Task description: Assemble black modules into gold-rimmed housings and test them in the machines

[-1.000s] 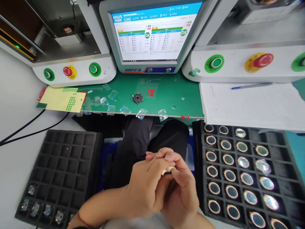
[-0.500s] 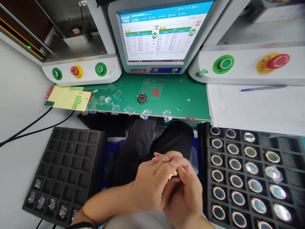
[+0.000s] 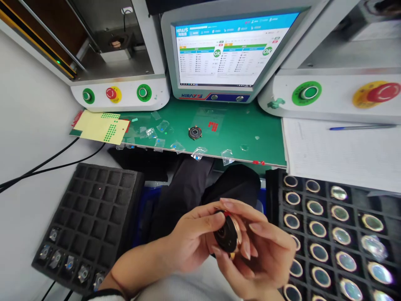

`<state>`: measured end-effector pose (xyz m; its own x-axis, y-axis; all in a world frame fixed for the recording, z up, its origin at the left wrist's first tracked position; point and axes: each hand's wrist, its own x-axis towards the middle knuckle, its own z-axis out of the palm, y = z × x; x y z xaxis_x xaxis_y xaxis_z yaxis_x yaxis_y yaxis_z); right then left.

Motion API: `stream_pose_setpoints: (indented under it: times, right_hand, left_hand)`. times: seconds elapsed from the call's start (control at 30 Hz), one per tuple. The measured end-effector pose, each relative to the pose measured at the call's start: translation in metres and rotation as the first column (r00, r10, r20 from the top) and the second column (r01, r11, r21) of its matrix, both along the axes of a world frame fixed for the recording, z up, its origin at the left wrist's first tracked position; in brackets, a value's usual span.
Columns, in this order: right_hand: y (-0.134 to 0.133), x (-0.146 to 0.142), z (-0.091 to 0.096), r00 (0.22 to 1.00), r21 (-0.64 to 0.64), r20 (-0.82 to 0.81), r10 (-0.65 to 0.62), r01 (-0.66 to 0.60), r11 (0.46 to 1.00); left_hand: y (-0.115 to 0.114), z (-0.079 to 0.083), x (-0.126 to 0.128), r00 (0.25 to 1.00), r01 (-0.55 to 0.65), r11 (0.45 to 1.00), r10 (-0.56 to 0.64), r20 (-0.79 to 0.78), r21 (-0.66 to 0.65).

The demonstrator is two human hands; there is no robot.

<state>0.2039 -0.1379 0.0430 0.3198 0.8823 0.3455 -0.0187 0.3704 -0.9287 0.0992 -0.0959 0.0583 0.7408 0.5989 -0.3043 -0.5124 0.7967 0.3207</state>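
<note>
Both my hands hold one round watch case (image 3: 227, 234) over my lap. It has a rose-gold rim and a dark face, tilted on edge. My left hand (image 3: 188, 240) pinches its left side with thumb and fingers. My right hand (image 3: 263, 251) cups it from the right, fingers curled along the rim. A black foam tray (image 3: 360, 196) at the right carries several similar round parts in its cells. A second black foam tray (image 3: 94, 200) at the left has a few parts in its front row only.
A green mat (image 3: 238, 133) on the bench carries one round part (image 3: 194, 133), scraps of clear film and a yellow sticker sheet (image 3: 100, 126). Behind stand a monitor (image 3: 228, 54) and machines with green and red buttons. A paper sheet with a blue pen (image 3: 360, 127) lies at right.
My hands have parted slightly and turned the round case so its dark face and gold rim now show. The camera has shifted, so the bench sits further right in view.
</note>
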Motion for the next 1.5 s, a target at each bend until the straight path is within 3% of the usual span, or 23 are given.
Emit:
stream_pose_setpoints:
  times: [0.13,0.27,0.57,0.73,0.87,0.93,1.03,1.07,1.1,1.13,1.17,1.2,1.23,1.27,1.33,1.4,1.5]
  right_hand:
    - [0.003,0.003,-0.005,0.998,0.035,-0.019,0.055,-0.055,0.998]
    - [0.004,0.004,-0.010,0.994,0.074,-0.045,0.098,-0.095,0.993]
    - [0.007,-0.001,-0.016,0.982,0.047,-0.177,0.066,-0.059,0.997]
    - [0.021,-0.002,-0.026,0.980,0.123,-0.141,0.139,-0.122,0.985]
    - [0.038,-0.003,-0.031,0.994,0.184,-0.060,0.090,-0.077,0.980]
    - [0.045,-0.004,-0.032,0.998,0.191,-0.046,0.032,-0.022,0.981]
    - [0.053,0.000,-0.033,0.994,0.157,-0.095,-0.050,0.064,0.986]
    - [0.055,0.002,-0.035,0.991,0.137,-0.119,-0.067,0.083,0.987]
    - [0.057,0.006,-0.037,0.987,0.118,-0.141,-0.081,0.098,0.988]
    - [0.058,0.010,-0.039,0.984,0.101,-0.155,-0.090,0.106,0.989]
    - [0.058,0.014,-0.042,0.983,0.088,-0.159,-0.090,0.105,0.991]
    - [0.058,0.018,-0.045,0.985,0.074,-0.154,-0.081,0.093,0.993]
    - [0.057,0.022,-0.048,0.987,0.061,-0.147,-0.070,0.080,0.995]
    - [0.056,0.026,-0.052,0.988,0.052,-0.140,-0.063,0.071,0.996]
    - [0.053,0.030,-0.058,0.991,0.032,-0.126,-0.050,0.055,0.998]
    - [0.052,0.031,-0.062,0.991,0.008,-0.121,-0.056,0.057,0.998]
    - [0.051,0.029,-0.066,0.990,-0.016,-0.126,-0.060,0.058,0.998]
  left_hand:
    - [0.001,0.002,-0.002,1.000,0.027,0.999,-0.027,0.008,-0.033]
    - [0.004,0.004,-0.003,1.000,0.009,1.000,-0.009,-0.011,0.021]
    - [0.006,0.003,-0.005,0.993,-0.006,1.000,0.007,-0.115,0.011]
    - [0.019,0.005,-0.005,0.988,-0.045,0.999,0.046,-0.148,0.006]
    - [0.033,0.006,0.000,0.976,-0.083,0.996,0.090,-0.198,0.043]
    - [0.041,0.002,0.001,0.980,-0.023,0.996,0.040,-0.194,0.091]
    - [0.066,-0.010,-0.004,0.951,0.195,0.960,-0.135,-0.280,0.199]
    - [0.080,-0.015,-0.007,0.913,0.242,0.927,-0.117,-0.390,0.287]
    - [0.096,-0.019,-0.012,0.843,0.280,0.867,-0.017,-0.537,0.411]
    - [0.114,-0.023,-0.017,0.729,0.335,0.762,0.163,-0.665,0.554]
    - [0.134,-0.025,-0.022,0.574,0.431,0.603,0.391,-0.720,0.671]
    - [0.154,-0.027,-0.027,0.421,0.581,0.414,0.585,-0.693,0.701]
    - [0.173,-0.027,-0.031,0.325,0.732,0.239,0.700,-0.636,0.638]
    - [0.192,-0.027,-0.034,0.285,0.854,0.088,0.745,-0.603,0.513]
    - [0.222,-0.024,-0.037,0.268,0.957,-0.133,0.746,-0.609,0.257]
    - [0.242,-0.021,-0.036,0.259,0.962,-0.248,0.713,-0.652,0.112]
    - [0.256,-0.021,-0.030,0.251,0.950,-0.310,0.677,-0.692,0.041]
